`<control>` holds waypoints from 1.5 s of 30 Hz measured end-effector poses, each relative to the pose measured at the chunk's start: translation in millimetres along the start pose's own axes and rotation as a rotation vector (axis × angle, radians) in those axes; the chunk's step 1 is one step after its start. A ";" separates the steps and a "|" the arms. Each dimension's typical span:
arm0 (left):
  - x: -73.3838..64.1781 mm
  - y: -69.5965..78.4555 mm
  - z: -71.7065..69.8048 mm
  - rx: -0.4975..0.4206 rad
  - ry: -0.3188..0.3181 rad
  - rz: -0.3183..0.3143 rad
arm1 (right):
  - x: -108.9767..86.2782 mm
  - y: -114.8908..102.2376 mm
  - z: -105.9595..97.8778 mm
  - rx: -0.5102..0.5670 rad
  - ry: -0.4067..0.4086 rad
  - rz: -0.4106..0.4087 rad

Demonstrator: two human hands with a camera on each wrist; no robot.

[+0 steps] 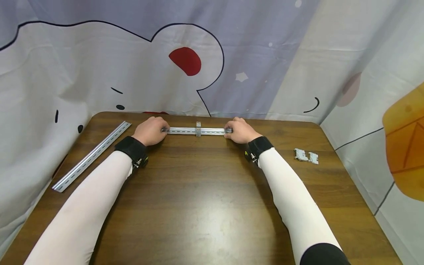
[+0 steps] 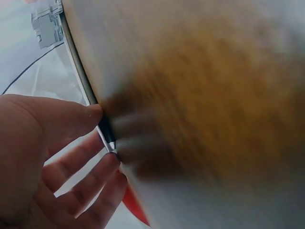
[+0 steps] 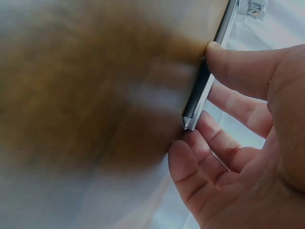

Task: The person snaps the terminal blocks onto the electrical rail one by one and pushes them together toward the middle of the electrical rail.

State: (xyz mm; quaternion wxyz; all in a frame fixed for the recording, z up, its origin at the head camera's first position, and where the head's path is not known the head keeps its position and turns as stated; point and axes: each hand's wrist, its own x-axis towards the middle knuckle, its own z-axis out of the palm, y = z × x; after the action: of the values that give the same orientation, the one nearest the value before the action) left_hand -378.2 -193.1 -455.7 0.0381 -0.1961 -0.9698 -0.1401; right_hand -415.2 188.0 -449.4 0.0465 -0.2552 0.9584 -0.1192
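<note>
A short slotted metal DIN rail (image 1: pixel 182 130) lies crosswise near the back of the table, with a small cluster of grey terminal blocks (image 1: pixel 198 129) standing upright on it about midway. My left hand (image 1: pixel 150 131) grips its left end, the thumb (image 2: pixel 78 114) on the near edge and the fingers on the far side in the left wrist view. At the opposite end, my right hand (image 1: pixel 241 131) pinches the rail (image 3: pixel 202 90) between thumb and fingers. The mounted blocks also show at the top of both wrist views, beyond the thumbs.
A longer slotted rail (image 1: pixel 92 156) lies slanted along the table's left side, beside the left forearm. Two loose pale terminal blocks (image 1: pixel 300 154) sit on the right of the wooden table (image 1: pixel 185 206). A printed curtain (image 1: pixel 251 44) hangs right behind the back edge.
</note>
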 end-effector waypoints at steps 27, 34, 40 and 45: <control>24.2 6.4 3.0 0.070 0.018 -0.148 | 30.3 5.3 -0.5 0.010 0.005 0.119; 13.9 -2.5 1.1 0.007 0.007 -0.179 | 23.9 3.4 1.1 0.040 0.034 0.154; -9.0 -11.1 -16.4 -0.059 0.004 -0.176 | 14.1 0.8 3.1 0.067 0.040 0.169; -32.0 -20.0 -29.0 -0.071 0.029 -0.155 | 3.8 -4.2 5.9 0.121 0.072 0.149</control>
State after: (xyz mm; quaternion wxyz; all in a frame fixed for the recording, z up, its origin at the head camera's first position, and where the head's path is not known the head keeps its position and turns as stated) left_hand -356.0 -231.0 -437.2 0.0341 -0.1195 -0.9758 -0.1799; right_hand -415.6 181.4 -454.2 0.0361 -0.1755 0.9668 -0.1821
